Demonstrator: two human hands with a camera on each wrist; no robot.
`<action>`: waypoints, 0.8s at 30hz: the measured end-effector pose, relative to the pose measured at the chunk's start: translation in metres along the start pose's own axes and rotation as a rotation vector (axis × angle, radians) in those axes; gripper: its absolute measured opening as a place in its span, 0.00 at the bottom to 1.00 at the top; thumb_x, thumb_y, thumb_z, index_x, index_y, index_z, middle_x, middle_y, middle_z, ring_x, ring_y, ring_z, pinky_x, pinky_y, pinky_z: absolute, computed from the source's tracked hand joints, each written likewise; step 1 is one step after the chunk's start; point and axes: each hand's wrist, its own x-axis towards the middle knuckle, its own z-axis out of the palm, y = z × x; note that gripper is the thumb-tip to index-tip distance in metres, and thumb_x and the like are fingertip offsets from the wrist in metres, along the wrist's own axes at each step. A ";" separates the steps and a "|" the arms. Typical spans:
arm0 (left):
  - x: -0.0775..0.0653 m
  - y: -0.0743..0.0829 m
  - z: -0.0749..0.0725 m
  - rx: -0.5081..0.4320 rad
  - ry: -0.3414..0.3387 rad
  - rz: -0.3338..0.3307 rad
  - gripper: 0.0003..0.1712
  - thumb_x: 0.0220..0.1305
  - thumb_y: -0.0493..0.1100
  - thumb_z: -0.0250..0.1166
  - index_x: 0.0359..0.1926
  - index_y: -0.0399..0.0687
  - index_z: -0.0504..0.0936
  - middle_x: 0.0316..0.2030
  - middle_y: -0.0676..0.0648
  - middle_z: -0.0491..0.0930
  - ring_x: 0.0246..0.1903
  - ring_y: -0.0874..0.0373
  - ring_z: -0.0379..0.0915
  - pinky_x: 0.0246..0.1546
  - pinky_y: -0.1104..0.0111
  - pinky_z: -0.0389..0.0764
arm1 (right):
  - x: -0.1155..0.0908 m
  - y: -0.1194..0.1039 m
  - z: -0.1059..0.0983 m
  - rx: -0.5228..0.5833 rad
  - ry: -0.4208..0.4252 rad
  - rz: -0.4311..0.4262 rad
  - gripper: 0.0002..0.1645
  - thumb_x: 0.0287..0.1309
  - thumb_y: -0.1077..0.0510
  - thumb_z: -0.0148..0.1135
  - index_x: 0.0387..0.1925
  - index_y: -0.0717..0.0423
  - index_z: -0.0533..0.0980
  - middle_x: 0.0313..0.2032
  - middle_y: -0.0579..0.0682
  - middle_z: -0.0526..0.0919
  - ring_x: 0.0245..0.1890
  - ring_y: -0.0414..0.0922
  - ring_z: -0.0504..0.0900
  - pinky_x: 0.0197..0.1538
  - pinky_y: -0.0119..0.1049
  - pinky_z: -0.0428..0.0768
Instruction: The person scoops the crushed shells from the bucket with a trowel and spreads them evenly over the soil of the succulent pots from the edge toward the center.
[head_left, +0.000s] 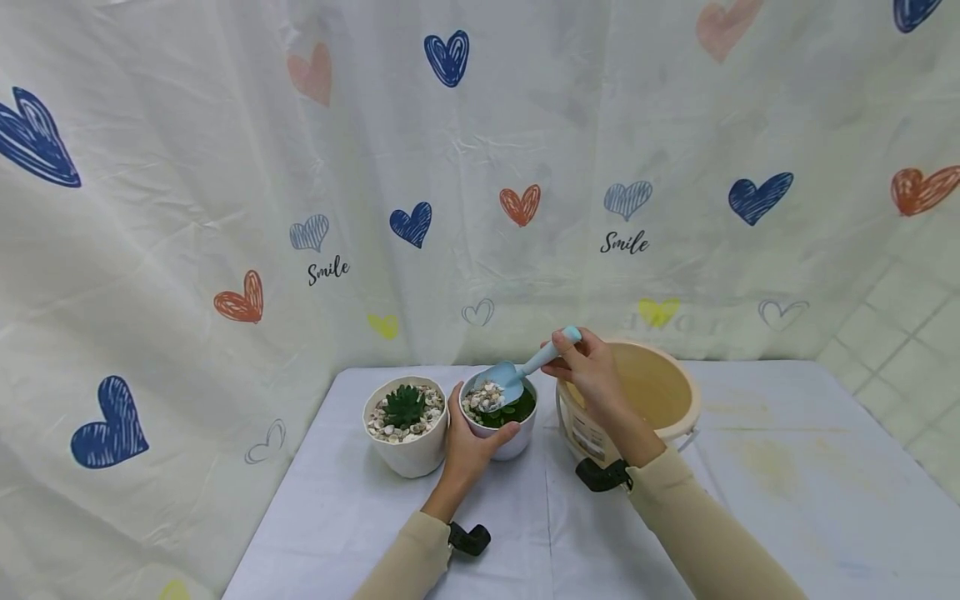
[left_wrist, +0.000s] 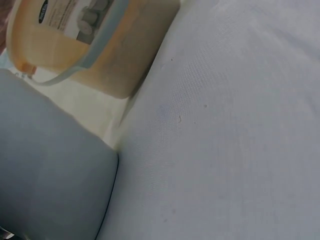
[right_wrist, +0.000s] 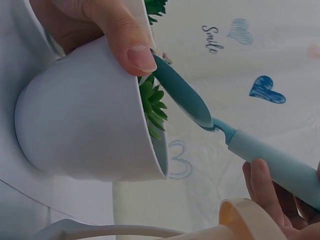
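My right hand point(head_left: 594, 379) holds a light blue hand trowel point(head_left: 540, 358) by its handle. The trowel's blade tilts down over a white flower pot point(head_left: 513, 446), with pale pebbles point(head_left: 483, 397) at its tip. Green succulent leaves point(right_wrist: 154, 105) show inside this pot's rim. My left hand point(head_left: 472, 450) grips the pot from its left side, and its thumb point(right_wrist: 141, 60) lies at the rim in the right wrist view. In the left wrist view the pot's wall point(left_wrist: 55, 165) fills the lower left, while the left hand is out of sight there.
Just left stands a second white pot point(head_left: 412, 458) with a dark green succulent point(head_left: 405, 406) among pebbles. A cream bucket point(head_left: 686, 417) with a grey handle point(left_wrist: 102, 37) is close on the right. White cloth point(head_left: 787, 500) covers the table, and a heart-printed curtain point(head_left: 450, 150) hangs behind.
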 end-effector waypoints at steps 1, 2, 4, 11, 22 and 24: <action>0.000 0.000 0.000 -0.004 -0.003 0.001 0.64 0.37 0.63 0.79 0.71 0.78 0.46 0.67 0.57 0.60 0.66 0.57 0.60 0.65 0.51 0.61 | 0.000 0.000 0.000 0.002 0.002 -0.002 0.27 0.66 0.47 0.56 0.52 0.67 0.67 0.43 0.53 0.82 0.39 0.45 0.87 0.46 0.40 0.83; 0.000 0.000 0.000 -0.006 -0.005 0.003 0.64 0.37 0.63 0.79 0.71 0.78 0.46 0.67 0.57 0.60 0.66 0.57 0.60 0.65 0.51 0.62 | 0.000 0.000 0.000 0.004 0.004 -0.003 0.27 0.66 0.47 0.56 0.52 0.66 0.68 0.43 0.53 0.82 0.39 0.45 0.87 0.46 0.39 0.83; 0.000 0.001 -0.001 -0.008 -0.008 0.005 0.64 0.37 0.62 0.79 0.71 0.78 0.46 0.67 0.57 0.60 0.66 0.57 0.60 0.65 0.51 0.62 | 0.000 0.001 0.000 0.008 0.015 -0.005 0.26 0.65 0.47 0.56 0.50 0.65 0.69 0.43 0.53 0.82 0.39 0.44 0.87 0.45 0.39 0.84; 0.002 -0.002 -0.002 -0.034 -0.027 0.012 0.64 0.39 0.60 0.79 0.71 0.76 0.46 0.68 0.56 0.60 0.67 0.56 0.59 0.66 0.52 0.60 | 0.002 0.001 0.000 0.000 0.062 -0.008 0.26 0.65 0.46 0.56 0.50 0.65 0.69 0.44 0.55 0.82 0.38 0.44 0.87 0.44 0.38 0.84; 0.003 -0.002 -0.005 -0.059 -0.059 0.022 0.64 0.41 0.56 0.79 0.72 0.73 0.46 0.68 0.55 0.60 0.68 0.56 0.58 0.68 0.52 0.58 | 0.000 0.000 0.000 0.006 0.049 -0.028 0.28 0.65 0.47 0.57 0.52 0.68 0.68 0.44 0.56 0.82 0.39 0.46 0.87 0.45 0.40 0.83; 0.004 -0.002 -0.005 -0.063 -0.067 0.011 0.64 0.41 0.56 0.79 0.72 0.74 0.46 0.69 0.56 0.60 0.68 0.57 0.57 0.68 0.53 0.57 | 0.000 0.001 0.000 0.008 0.038 -0.040 0.27 0.65 0.48 0.57 0.51 0.68 0.68 0.45 0.58 0.82 0.40 0.47 0.87 0.46 0.41 0.83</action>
